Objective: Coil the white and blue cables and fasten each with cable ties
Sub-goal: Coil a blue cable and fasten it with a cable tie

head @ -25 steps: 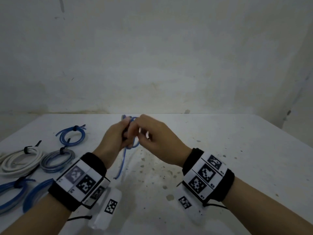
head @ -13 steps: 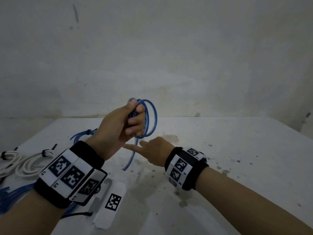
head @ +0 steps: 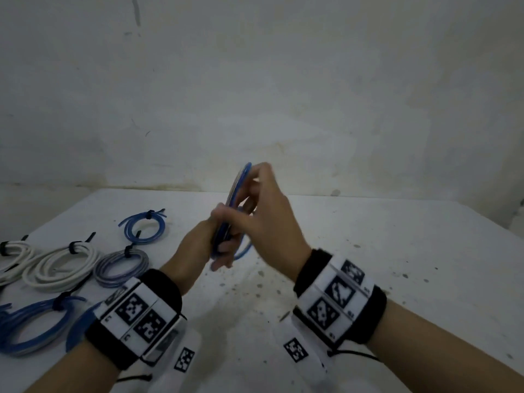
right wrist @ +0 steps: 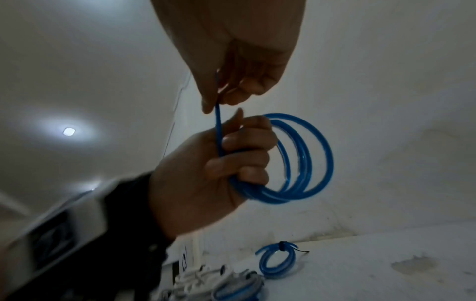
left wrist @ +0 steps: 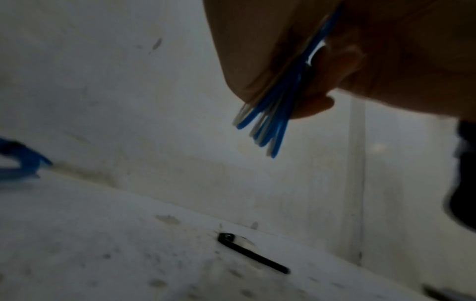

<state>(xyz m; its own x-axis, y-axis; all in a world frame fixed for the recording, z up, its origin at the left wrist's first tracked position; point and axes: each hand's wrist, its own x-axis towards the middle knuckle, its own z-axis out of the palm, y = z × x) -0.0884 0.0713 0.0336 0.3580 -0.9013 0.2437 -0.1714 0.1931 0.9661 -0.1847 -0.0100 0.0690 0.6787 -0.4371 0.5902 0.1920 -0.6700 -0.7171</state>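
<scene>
My left hand (head: 222, 248) grips a blue cable coil (head: 236, 194) held edge-on above the table; in the right wrist view the left hand (right wrist: 206, 173) has its fingers curled round several loops of the blue cable coil (right wrist: 298, 160). My right hand (head: 251, 194) is against the coil's upper part, and in the right wrist view the right hand (right wrist: 231, 91) pinches the cable's free end (right wrist: 217, 122) just above the left fist. A loose black cable tie (left wrist: 253, 252) lies on the table below the hands.
Tied coils lie on the white table (head: 368, 265) at the left: a small blue coil (head: 143, 228), two white coils (head: 61, 265), a grey-blue coil (head: 122, 268) and larger blue coils (head: 28, 327) at the front left. A wall rises behind the table's far edge.
The right hand rose from below the coil and now pinches the cable's end. The dangling tail no longer hangs down. The left hand lowered and turned the coil edge-on.
</scene>
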